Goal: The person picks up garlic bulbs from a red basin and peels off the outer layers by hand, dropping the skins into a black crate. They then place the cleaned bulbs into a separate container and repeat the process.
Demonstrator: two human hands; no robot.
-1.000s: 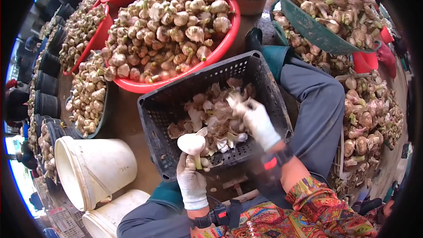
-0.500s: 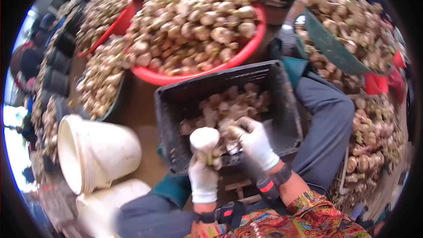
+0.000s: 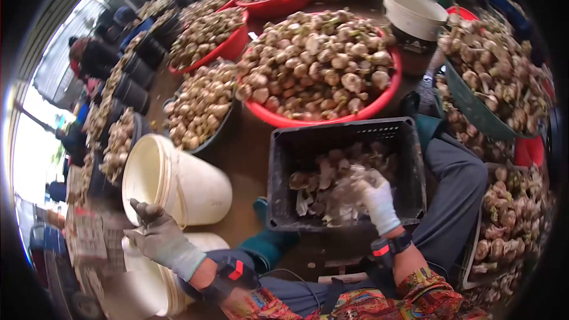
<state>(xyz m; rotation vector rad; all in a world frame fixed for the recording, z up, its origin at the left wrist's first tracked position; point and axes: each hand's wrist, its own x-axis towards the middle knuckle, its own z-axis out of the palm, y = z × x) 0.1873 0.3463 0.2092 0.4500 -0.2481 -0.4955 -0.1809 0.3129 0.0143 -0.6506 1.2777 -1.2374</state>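
Observation:
My left hand [image 3: 164, 242], in a dirty grey-white glove, reaches out at the left with thumb and fingers apart and nothing between them. It is at the mouth of the lower white bucket [image 3: 198, 243] and overlaps the rim of the upper white bucket [image 3: 204, 192], which lies tipped on its side. My right hand [image 3: 377, 198], gloved too, hangs over the black crate [image 3: 284, 201]. Its fingertips are blurred against the pale garlic skins [image 3: 338, 184] in the crate, and I cannot tell whether it holds anything.
Beyond the crate stands a red basin [image 3: 379, 105] heaped with garlic bulbs [image 3: 320, 59]. More garlic fills a dark tub [image 3: 198, 106], a green basin [image 3: 480, 98] and a crate [image 3: 504, 219] at the right. A white pail [image 3: 415, 15] stands behind. People [image 3: 98, 56] are at the far left.
My left hand has swung left from above the crate to the buckets, and the white garlic bulb it held is out of sight. My right hand stays over the crate. The view has shifted.

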